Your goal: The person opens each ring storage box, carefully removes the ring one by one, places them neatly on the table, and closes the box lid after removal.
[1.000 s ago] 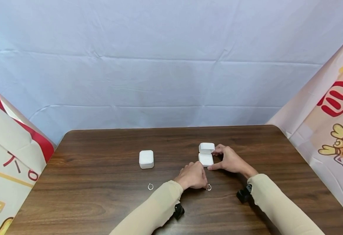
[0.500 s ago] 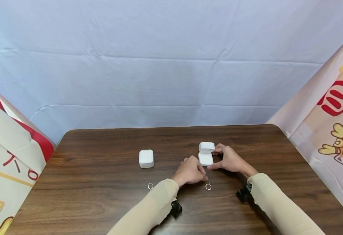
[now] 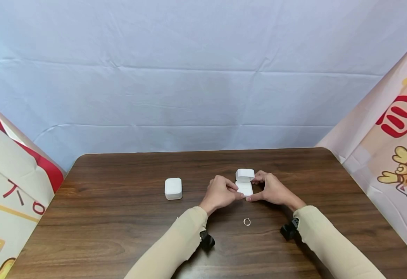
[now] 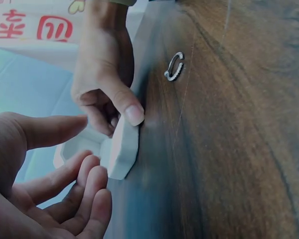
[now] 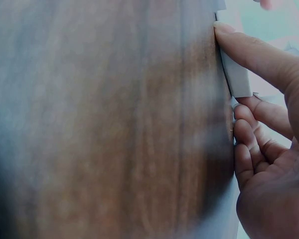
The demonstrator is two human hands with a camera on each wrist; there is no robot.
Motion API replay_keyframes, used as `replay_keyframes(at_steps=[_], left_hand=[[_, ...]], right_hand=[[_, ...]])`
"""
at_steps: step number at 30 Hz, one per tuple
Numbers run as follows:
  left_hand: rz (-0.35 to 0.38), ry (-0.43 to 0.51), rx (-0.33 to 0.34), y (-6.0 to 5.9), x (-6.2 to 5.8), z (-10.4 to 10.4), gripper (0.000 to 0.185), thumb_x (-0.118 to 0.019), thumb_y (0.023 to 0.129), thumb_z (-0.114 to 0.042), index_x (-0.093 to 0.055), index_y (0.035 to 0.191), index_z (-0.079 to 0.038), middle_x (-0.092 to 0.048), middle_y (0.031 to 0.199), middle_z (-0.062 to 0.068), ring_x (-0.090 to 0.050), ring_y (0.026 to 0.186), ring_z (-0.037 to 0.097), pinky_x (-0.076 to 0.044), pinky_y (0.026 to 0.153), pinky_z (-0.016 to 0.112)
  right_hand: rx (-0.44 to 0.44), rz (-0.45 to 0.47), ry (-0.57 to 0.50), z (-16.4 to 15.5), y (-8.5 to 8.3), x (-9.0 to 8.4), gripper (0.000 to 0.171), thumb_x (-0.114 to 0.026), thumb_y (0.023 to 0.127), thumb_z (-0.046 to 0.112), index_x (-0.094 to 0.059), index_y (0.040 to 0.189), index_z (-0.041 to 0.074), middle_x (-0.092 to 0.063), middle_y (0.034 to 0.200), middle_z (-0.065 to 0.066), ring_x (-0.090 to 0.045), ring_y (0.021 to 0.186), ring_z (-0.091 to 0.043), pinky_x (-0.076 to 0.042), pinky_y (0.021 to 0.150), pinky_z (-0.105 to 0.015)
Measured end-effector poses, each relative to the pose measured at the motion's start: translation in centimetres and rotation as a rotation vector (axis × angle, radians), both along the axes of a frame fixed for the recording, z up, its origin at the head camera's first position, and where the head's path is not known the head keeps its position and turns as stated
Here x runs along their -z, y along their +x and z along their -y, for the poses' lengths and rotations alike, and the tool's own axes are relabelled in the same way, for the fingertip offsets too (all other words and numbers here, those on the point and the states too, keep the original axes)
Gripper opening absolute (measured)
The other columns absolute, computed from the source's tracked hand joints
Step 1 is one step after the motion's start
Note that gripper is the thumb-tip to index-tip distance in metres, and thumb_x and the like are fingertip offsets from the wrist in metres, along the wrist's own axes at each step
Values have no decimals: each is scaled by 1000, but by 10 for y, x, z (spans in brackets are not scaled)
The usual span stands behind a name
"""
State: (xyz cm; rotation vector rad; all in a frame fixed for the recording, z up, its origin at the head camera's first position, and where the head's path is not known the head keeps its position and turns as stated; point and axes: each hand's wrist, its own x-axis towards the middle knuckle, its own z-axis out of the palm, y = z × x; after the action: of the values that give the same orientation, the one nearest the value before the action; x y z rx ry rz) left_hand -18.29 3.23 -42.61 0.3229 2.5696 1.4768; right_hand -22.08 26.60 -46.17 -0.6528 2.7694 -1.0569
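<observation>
A small white jewelry box (image 3: 244,189) stands on the table, its lid raised at the back. My right hand (image 3: 276,191) grips its right side, thumb at the front corner, other fingers behind; the right wrist view shows that thumb pressed on the box wall (image 5: 234,69). My left hand (image 3: 221,192) is at the box's left side, and in the left wrist view its thumb and fingers (image 4: 92,174) stand apart with nothing pinched between them. In front of the box lies a silver open hoop (image 3: 247,221), studded along its band in the left wrist view.
To the left stands a second white box (image 3: 173,188), closed. A sliver of another hoop (image 3: 177,217) shows beside my left sleeve (image 3: 175,240), which hides most of it. A pale cloth (image 3: 189,77) hangs behind the brown wooden table (image 3: 119,174).
My left hand has moved away from the hoop, up to the open box's left side, and its fingers have spread. The hoop shifted slightly left. My right hand keeps its grip on the box.
</observation>
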Motion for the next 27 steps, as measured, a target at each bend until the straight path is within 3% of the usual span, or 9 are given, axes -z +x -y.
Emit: replay_keyframes(at_steps=[5, 12, 18, 27], left_hand=[[43, 87, -41, -5, 0, 1, 26, -88, 79, -18, -79, 95, -1, -72, 75, -1, -63, 68, 5, -51, 66, 23], [77, 114, -66, -12, 1, -1, 35, -89, 79, -24, -77, 101, 0, -72, 82, 0, -64, 74, 7, -52, 67, 24], [111, 159, -83, -18, 4, -2, 47, -88, 81, -29, -73, 113, 3, -73, 102, 11, -67, 90, 14, -55, 78, 29], [205, 244, -102, -26, 6, -5, 55, -85, 84, -32, -68, 121, 6, -69, 114, 14, -67, 101, 20, -54, 86, 34]], right_hand=[[2, 12, -8, 0, 0, 0, 46, -95, 71, 32, -77, 105, 7, -61, 102, -4, -54, 92, -21, -44, 79, -35], [10, 17, -12, -1, 0, 1, 47, -95, 71, 32, -77, 106, 7, -61, 103, -4, -54, 93, -21, -45, 80, -35], [6, 31, -16, 0, 0, -1, 47, -95, 71, 31, -77, 108, 9, -60, 103, -2, -53, 92, -20, -44, 80, -35], [7, 35, -14, 1, 0, -1, 48, -95, 70, 32, -78, 108, 9, -60, 102, -3, -53, 92, -21, -44, 80, -37]])
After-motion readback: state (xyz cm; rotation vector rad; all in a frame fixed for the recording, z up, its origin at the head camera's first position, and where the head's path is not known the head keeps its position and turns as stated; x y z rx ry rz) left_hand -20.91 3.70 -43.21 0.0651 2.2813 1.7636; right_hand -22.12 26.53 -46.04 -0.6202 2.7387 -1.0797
